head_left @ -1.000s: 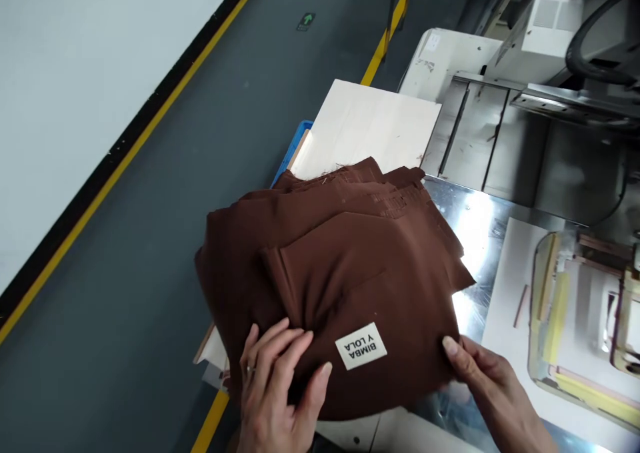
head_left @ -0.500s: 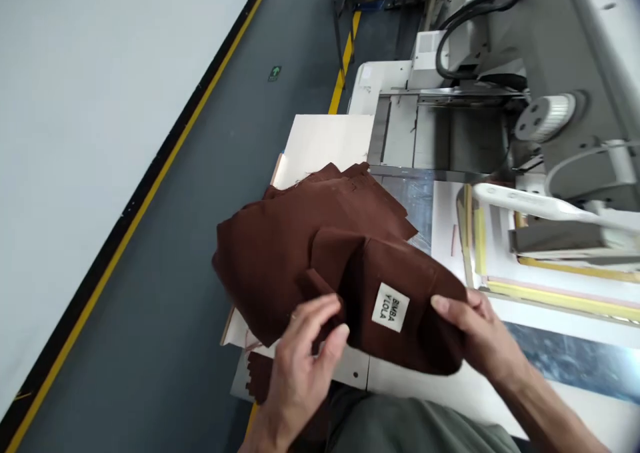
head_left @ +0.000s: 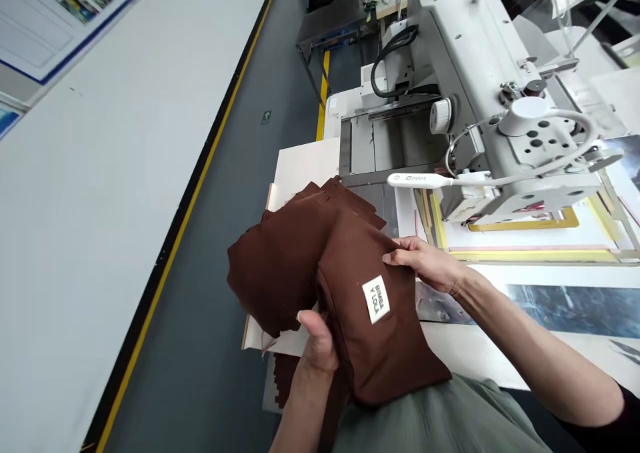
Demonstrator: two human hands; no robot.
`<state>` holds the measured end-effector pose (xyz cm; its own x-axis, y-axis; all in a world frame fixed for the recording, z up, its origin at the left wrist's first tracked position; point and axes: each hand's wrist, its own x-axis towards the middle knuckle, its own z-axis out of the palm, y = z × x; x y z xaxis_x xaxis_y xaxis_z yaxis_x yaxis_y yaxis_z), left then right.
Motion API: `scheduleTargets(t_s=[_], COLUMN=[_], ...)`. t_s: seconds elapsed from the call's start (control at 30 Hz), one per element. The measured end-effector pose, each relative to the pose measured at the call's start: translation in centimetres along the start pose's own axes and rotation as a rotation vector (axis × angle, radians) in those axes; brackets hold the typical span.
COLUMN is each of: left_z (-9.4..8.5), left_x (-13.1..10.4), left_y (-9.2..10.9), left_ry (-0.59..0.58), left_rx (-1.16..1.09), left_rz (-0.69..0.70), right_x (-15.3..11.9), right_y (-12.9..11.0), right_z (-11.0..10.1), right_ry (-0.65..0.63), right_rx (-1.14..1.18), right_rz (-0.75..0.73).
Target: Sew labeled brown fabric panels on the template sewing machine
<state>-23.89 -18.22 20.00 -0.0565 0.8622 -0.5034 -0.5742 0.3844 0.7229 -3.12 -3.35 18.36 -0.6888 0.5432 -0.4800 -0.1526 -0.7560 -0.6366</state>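
Note:
A brown fabric piece (head_left: pixel 350 346) with a white label (head_left: pixel 376 299) reading "BIMBA Y LOLA" hangs over the table's near edge and against my lap. My right hand (head_left: pixel 423 261) is closed on its upper right edge, thumb on top. At its left edge is my left hand (head_left: pixel 319 349), open, with the thumb stretched out and off the cloth; its other fingers are hidden behind the fabric. Just beyond lies a pile of brown fabric pieces (head_left: pixel 273 259), partly covered by the labelled piece.
A large white sewing machine (head_left: pixel 465 59) stands at the right, a white wand-like handle (head_left: pixel 417 181) jutting from it. Under its head lies a yellow-edged template (head_left: pixel 530 256). Scissors (head_left: pixel 625 351) rest on the table at far right. Grey floor (head_left: pixel 200 293) runs along the left.
The labelled piece has been turned and spread, its label now more upright. My right hand has moved up and left along it; my left hand has slipped behind its edge. The view has shifted.

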Motion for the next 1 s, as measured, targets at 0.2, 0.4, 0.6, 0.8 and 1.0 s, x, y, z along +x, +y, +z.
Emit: scheduleTargets(t_s=[0.2,0.4,0.6,0.8,1.0], left_z=[1.2,3.9,4.7,5.0,5.2], left_x=[-0.3,0.1,0.3,0.1,0.0], left_y=[-0.2,0.7,-0.7,-1.6,-1.9], left_ry=[0.234,0.416,0.327,0.221,0.177], left_rx=[0.012,0.009,-0.095,-0.097,-0.041], left_rz=[-0.204,0.000,0.043,0.032,0.015], right_x=[0.6,0.5,0.5,1.0,0.9], right_y=[1.6,3.8,5.5,3.0,2.0], right_z=[-1.1,-1.6,-0.7,-0.7,-0.7], right_ry=[0.007,0.047,0.068,0.087,0.083], right_rx=[0.067,-0.040,0.084,0.108,0.124], right_rz=[-0.070,-0.090,-0.107,-0.139,-0.168])
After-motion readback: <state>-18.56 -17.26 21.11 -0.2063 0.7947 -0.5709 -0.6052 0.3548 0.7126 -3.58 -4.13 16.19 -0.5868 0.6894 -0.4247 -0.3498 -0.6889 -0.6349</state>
